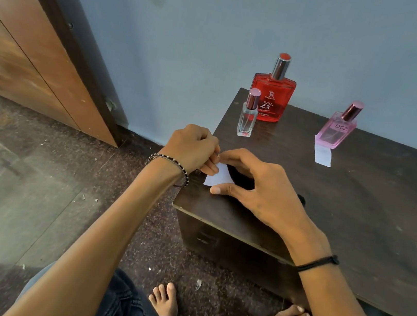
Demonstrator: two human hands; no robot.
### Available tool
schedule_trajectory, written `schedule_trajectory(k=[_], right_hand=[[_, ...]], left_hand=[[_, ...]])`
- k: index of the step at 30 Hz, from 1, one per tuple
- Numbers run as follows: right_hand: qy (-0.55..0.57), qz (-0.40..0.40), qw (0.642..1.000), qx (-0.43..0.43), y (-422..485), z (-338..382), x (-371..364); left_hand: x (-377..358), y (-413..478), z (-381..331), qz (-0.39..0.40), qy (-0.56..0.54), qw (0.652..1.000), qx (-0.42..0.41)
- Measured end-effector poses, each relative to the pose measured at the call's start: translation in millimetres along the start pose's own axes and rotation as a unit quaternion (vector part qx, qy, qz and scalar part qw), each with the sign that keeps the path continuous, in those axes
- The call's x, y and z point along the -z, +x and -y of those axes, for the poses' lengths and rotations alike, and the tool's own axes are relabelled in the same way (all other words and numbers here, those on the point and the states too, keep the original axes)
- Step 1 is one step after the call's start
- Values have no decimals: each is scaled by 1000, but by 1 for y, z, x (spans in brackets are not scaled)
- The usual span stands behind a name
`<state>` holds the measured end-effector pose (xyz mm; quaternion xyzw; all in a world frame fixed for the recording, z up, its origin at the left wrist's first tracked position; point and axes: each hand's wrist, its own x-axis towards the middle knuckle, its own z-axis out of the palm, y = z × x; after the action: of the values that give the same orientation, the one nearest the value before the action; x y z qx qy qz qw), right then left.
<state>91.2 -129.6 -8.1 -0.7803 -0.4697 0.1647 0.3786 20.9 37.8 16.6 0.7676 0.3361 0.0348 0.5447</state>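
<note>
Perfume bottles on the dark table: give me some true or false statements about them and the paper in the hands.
1. The red bottle stands upright on the table. True.
2. The pink bottle lies on its side. False: it stands upright, with a paper slip at its foot.
3. The left hand and right hand both touch a white paper piece. True.
4. The small clear bottle has no cap. False: it is capped.
</note>
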Motion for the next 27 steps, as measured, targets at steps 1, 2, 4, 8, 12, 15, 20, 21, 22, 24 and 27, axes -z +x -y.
schedule_trajectory(k=[1, 2, 4, 8, 12, 15, 20, 21, 22, 24, 27], right_hand=[[3, -8, 1000, 4, 0, 0, 2], [10, -18, 1000, 6, -1, -1, 3], [26, -39, 999, 4, -3, -3, 7], [-13, -82, 996, 16, -8, -5, 11], [-24, -129, 991, 8, -9, -5, 9], [-11, -190, 982, 0, -8, -5, 9], [-36, -248, 968, 22, -8, -2, 9], [-38, -248, 968, 28, -8, 0, 9], [-36, -245, 968, 34, -8, 1, 9], [-22, -240, 970, 36, -8, 3, 8], [16, -263, 965, 9, -5, 6, 7]], left_hand=[[0, 0, 0, 1, 0, 1000, 0], [0, 1, 1, 2, 2, 1000, -1], [-1, 2, 2, 3, 2, 1000, -2], [-3, 5, 2, 5, 12, 1000, -1], [-2, 6, 1, 11, -3, 1000, 7], [-4, 4, -4, -3, -21, 1000, 7], [-20, -5, -13, -10, -67, 997, -30], [-23, -6, -13, -17, -63, 997, -48], [-25, -6, -13, -27, -64, 996, -62], [-27, -6, -12, -50, -65, 994, -74], [-27, -4, -10, -78, -52, 993, -71]])
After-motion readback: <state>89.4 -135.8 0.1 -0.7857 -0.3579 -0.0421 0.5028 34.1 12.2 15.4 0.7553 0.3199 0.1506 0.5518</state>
